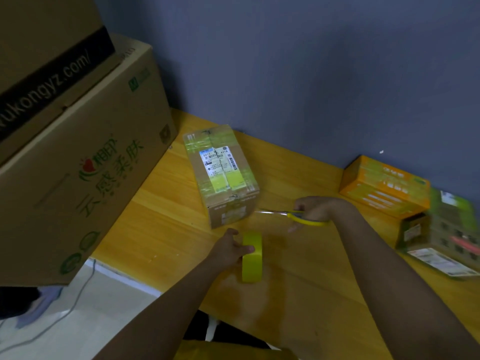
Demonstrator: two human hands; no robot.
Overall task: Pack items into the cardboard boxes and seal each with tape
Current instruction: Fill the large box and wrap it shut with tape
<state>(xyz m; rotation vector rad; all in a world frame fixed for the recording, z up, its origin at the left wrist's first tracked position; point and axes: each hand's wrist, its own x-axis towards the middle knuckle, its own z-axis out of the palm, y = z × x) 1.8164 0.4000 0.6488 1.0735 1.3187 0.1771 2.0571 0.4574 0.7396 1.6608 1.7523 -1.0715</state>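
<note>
Your wooden table [166, 211] carries a taped cardboard box [223, 175]. An orange box [381, 188] and a blurred packet [446, 237] lie near the wall.

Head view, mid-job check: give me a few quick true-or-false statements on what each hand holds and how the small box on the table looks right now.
1. The left hand holds the roll of yellow tape. True.
2. The right hand is empty. False: it grips yellow-handled scissors.
3. The small cardboard box has its flaps standing open. False: it is closed, with tape across its top.
4. The scissors point toward the small cardboard box. True.
5. The orange box sits on top of the small cardboard box. False: it lies apart on the wooden table, near the wall.
</note>
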